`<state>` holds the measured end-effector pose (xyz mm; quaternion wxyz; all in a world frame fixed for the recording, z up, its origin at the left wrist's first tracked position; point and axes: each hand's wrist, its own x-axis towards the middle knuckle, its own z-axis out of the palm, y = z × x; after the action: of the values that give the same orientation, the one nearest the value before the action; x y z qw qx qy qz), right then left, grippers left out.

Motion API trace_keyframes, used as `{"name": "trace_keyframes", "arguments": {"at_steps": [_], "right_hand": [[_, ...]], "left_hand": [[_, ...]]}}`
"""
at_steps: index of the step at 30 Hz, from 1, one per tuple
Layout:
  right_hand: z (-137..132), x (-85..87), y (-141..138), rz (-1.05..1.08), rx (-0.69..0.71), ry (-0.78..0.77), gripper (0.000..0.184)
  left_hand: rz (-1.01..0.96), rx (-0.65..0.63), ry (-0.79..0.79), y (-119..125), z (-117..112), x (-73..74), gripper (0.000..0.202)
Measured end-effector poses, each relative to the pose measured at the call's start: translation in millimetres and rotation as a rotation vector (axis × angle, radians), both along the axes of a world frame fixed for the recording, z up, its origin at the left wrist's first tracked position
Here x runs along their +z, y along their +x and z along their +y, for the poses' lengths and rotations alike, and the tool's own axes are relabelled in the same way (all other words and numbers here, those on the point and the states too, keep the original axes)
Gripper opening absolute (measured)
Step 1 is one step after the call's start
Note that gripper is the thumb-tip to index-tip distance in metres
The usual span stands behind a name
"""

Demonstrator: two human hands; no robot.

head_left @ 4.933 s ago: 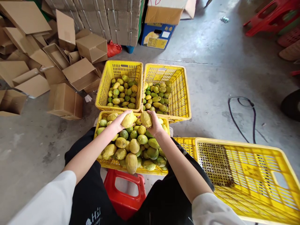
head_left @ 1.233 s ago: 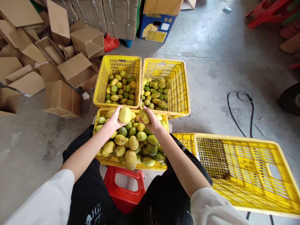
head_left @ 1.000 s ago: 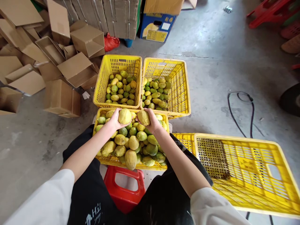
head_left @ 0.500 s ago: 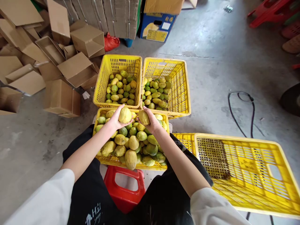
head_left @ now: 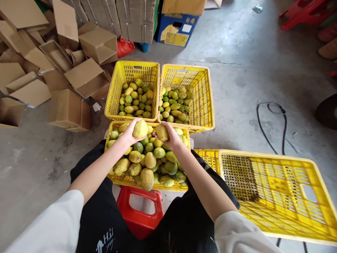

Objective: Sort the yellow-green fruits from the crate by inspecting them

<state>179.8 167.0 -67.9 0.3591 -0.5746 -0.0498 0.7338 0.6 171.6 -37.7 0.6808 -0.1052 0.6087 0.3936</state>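
The left hand [head_left: 131,134] curls its fingers around 1 yellow fruit [head_left: 140,129] and the right hand [head_left: 172,136] grips 1 darker fruit [head_left: 162,132], both over the full front crate [head_left: 123,181], so if fingers loosen, 1 could drop and knock the big fruit [head_left: 146,179] off the near edge.

The grey floor [head_left: 231,86] showed dark stains at left and a thin crack at upper centre, with light reflecting off it toward the upper right. Brown cardboard boxes [head_left: 82,73] lay heaped at upper left, several open. A blue printed carton [head_left: 177,32] stood at top centre. One red stool [head_left: 139,220] was noted at lower centre; a black cord [head_left: 285,128] lay looped at right.
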Motion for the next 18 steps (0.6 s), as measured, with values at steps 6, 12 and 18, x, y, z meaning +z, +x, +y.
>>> {"name": "trace_keyframes", "arguments": {"at_steps": [6,12,18], "right_hand": [[0,0.7,-2,0.001,-0.001,0.0,0.017],[1,-9.6,-2,-0.033,-0.051,0.031,0.017],[1,-14.0,-5,-0.051,-0.128,0.126,0.023]], "left_hand": [[-0.035,-0.046,0.023,-4,0,-4.9,0.02],[-0.096,-0.006,0.049,-4,-2,-4.1,0.024],[-0.026,-0.053,0.061,1,0,-0.7,0.019]]}}
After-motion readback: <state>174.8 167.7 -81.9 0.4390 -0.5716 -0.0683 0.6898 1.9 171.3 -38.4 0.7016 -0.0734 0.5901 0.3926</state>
